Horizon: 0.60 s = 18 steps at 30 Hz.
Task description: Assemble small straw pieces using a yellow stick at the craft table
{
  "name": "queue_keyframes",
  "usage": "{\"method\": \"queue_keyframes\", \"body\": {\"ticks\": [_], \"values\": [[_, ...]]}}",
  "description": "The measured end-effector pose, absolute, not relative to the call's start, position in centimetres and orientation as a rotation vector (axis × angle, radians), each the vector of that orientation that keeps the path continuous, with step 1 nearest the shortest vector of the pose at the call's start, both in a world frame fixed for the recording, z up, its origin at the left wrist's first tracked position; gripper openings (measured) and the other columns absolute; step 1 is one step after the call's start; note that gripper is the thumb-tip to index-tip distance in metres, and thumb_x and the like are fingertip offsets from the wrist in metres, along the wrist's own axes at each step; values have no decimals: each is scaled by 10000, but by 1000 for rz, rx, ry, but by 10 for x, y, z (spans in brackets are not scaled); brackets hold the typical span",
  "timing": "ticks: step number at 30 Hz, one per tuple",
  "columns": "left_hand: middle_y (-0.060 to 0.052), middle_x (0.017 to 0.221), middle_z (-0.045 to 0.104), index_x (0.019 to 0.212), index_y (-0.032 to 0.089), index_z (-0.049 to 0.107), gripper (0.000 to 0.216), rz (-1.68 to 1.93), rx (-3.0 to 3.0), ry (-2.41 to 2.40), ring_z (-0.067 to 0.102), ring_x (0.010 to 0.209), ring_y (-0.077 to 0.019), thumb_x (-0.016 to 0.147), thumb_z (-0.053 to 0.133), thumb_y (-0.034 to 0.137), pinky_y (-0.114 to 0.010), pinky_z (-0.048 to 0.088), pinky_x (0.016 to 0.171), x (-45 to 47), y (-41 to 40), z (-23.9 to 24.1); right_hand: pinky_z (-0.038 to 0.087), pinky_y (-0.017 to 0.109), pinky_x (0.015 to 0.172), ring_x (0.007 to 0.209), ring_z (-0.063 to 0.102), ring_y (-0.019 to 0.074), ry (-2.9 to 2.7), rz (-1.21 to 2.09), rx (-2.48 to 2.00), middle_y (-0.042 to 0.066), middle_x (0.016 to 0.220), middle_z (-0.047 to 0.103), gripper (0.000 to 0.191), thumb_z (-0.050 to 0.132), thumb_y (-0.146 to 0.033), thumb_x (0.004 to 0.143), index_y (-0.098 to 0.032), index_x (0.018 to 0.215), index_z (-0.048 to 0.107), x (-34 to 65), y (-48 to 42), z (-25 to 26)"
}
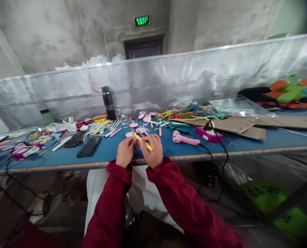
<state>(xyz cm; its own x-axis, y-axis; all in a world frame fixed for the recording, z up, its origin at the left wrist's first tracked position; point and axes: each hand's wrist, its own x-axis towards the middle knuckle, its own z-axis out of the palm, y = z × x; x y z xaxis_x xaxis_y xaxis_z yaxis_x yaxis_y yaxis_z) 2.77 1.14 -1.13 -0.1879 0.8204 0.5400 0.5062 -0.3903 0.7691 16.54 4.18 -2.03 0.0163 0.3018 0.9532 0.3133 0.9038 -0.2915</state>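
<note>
Above table [246,142] edge, slim yellow stick [146,144], slanted, left hand [125,152] and right hand [153,153] fingers pinching it

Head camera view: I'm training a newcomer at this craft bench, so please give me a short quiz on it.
1. True or false: the pink glue gun lies on the blue table, to the right of the right hand.
2. The left hand and right hand together hold: A scissors, B a yellow stick, C a cup?
3. Fill in: the black flask stands ____.
Key: 1 true; 2 B; 3 upright.
</note>
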Motion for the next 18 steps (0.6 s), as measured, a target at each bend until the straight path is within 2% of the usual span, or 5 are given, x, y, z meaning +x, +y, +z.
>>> {"method": "queue_keyframes", "body": {"ticks": [18], "values": [[11,671,642,750,176,643,244,1604,1798,1548,546,630,-129,931,516,279,-232,399,620,29,10,-11,465,412,862,744,632,201,-1576,-17,-494,7,752,693,111,575,-212,929,-247,824,582,166,42,-21]]}}
